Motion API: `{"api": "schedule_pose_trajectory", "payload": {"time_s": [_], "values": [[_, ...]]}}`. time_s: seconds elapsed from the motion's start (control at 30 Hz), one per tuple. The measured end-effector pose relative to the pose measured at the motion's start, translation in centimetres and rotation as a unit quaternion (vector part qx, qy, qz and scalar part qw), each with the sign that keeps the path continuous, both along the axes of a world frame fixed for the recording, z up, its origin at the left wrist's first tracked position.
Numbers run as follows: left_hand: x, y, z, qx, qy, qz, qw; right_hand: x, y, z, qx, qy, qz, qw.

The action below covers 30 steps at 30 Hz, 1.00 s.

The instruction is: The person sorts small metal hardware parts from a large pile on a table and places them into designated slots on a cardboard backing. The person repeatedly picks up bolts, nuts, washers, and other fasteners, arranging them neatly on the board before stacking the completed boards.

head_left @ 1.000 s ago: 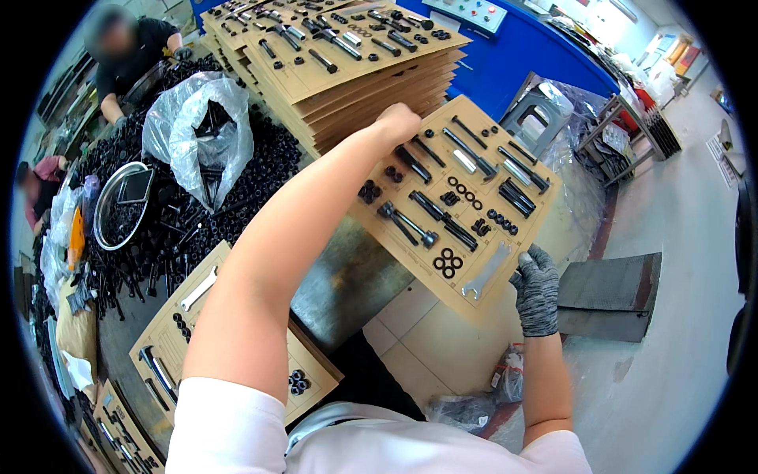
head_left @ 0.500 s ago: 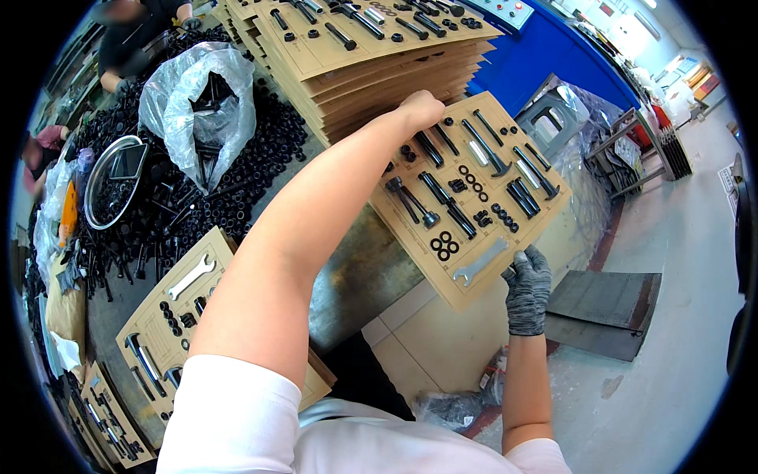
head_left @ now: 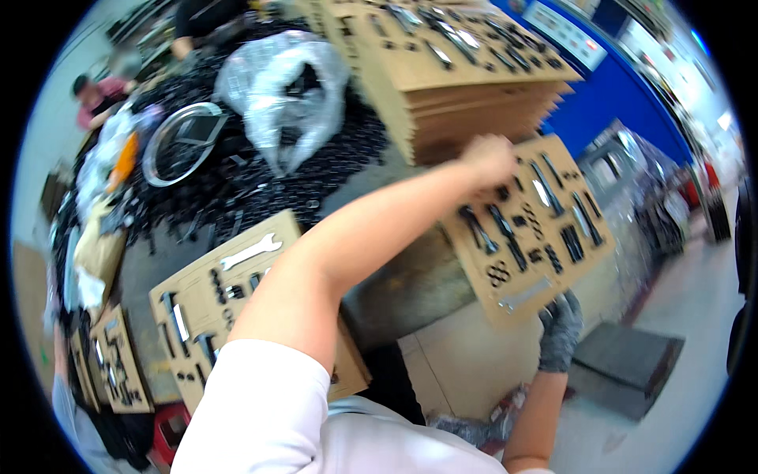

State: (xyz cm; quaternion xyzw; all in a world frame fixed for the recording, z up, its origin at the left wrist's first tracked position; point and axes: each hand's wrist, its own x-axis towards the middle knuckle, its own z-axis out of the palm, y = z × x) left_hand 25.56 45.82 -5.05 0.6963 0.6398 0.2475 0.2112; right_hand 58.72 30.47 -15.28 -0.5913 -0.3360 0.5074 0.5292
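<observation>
I hold a brown cardboard panel (head_left: 545,253) studded with black bolts, washers and a silver wrench, tilted in the air beside the table. My left hand (head_left: 489,158), bare, grips its upper left corner. My right hand (head_left: 559,330), in a grey glove, grips its lower edge. The panel hangs just below a tall stack of similar cardboard panels (head_left: 466,79) on the table.
Another filled panel (head_left: 229,308) lies on the table near my left shoulder, more panels (head_left: 118,363) at the far left. A clear plastic bag (head_left: 284,95), a metal ring (head_left: 178,142) and heaps of black parts (head_left: 237,182) cover the table. A person (head_left: 99,95) sits at the far end.
The panel has shifted right and slightly lower in view, closer to the stack's side, with both hands still gripping it. My head has turned, so the table fills more of the view.
</observation>
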Motion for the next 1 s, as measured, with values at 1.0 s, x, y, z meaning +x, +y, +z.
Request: {"api": "schedule_pose_trajectory", "payload": {"time_s": [1.0], "values": [[-50.9,-49.7,0.0,-0.04,0.256,0.501,0.826,-69.6,-16.9,10.4,0.524,-0.411,0.628,0.403]]}}
